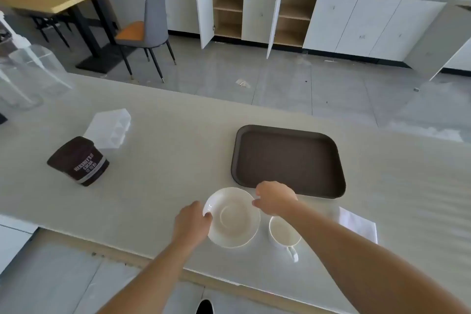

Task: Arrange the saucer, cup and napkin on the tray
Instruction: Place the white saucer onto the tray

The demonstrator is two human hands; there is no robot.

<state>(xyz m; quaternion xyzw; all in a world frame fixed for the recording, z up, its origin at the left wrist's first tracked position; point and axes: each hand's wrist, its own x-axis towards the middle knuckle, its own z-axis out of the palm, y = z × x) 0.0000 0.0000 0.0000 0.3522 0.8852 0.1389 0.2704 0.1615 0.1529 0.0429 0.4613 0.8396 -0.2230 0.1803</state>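
Fingers of my left hand (191, 222) and right hand (274, 197) are pinching opposite rims of the saucer (233, 217), tray (288, 132) lying just beyond toward the worktop's far edge.

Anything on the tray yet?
No. The tray shows bare brown surface; only its near edge is partly hidden by the right hand. The saucer, cup and napkin all sit on the counter in front of it.

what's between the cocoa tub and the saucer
Only bare countertop between the dark brown cocoa tub and the round white saucer, as the head view shows.
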